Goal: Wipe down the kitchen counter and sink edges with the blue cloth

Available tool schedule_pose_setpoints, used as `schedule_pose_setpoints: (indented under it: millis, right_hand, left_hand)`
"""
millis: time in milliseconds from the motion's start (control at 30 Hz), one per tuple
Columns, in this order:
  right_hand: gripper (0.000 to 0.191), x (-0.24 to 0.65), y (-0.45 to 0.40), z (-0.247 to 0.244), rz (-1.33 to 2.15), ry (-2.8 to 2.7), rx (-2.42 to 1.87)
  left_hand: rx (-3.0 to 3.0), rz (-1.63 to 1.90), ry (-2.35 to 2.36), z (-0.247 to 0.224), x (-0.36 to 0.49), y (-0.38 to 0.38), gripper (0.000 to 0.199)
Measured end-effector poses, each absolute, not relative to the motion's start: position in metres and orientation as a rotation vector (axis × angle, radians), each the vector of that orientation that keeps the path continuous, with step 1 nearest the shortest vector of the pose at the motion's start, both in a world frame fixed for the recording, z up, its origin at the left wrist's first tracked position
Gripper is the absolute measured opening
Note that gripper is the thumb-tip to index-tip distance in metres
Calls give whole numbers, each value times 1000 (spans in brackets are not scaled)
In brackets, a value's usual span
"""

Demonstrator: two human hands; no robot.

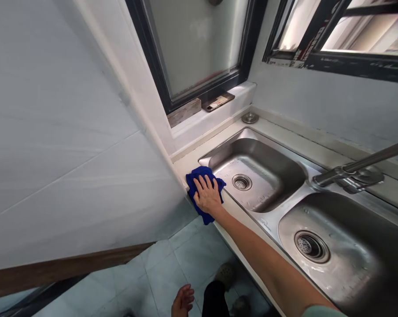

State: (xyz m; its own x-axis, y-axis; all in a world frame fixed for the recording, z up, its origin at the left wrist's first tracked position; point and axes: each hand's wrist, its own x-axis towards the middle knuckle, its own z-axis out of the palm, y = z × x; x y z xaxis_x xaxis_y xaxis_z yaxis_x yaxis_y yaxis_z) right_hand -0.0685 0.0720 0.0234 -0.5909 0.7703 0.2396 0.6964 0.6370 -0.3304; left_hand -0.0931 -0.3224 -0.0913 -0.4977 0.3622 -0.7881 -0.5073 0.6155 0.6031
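My right hand (pixel 208 193) presses down on a crumpled blue cloth (pixel 204 218) at the left end of the countertop, beside the sink's rim. The fingers are spread over the cloth, which bunches up around them and hangs a little past the counter's front edge. Low in the view, away from the counter, my left hand (pixel 183 300) hangs above the tiled floor. Its fingers are loosely bent and nothing shows in them. The steel double sink (pixel 270 218) lies right of the cloth, with water drops in its bowls.
A chrome faucet (pixel 347 174) reaches over the sink from the right. On the window ledge lie a phone-like flat object (pixel 219 101) and a block (pixel 185 112). A round metal cap (pixel 250 117) sits in the counter corner. A white wall (pixel 86 132) closes off the left side.
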Motion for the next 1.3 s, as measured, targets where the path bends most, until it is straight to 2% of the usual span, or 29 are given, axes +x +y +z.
schedule_pose_setpoints:
  millis: [133,267,567,767,967,1133,1300]
  right_hand:
    - [64,-44,55,23,275,-2514,-1096]
    - [64,7,20,27,291,-2566,-1078]
    - [67,165,-64,47,430,-2749,-919]
    - [69,279,-109,60,484,-2734,-828]
    - [68,384,-174,58,351,-2605,-1030]
    - [65,453,-224,52,296,-2541,-1333]
    - [65,486,-230,37,175,-2383,-1683]
  left_hand:
    - [-72,1046,1814,-87,-83,-339,86]
    - [18,1091,1796,-77,-74,-325,72]
    - [704,1296,1727,-14,-52,-169,35]
    - [1130,1244,1631,23,2,-100,31]
    - [1445,1010,1599,32,40,-65,30]
    - [1355,932,1831,41,53,-45,33]
    - [1333,749,2002,41,59,-42,27]
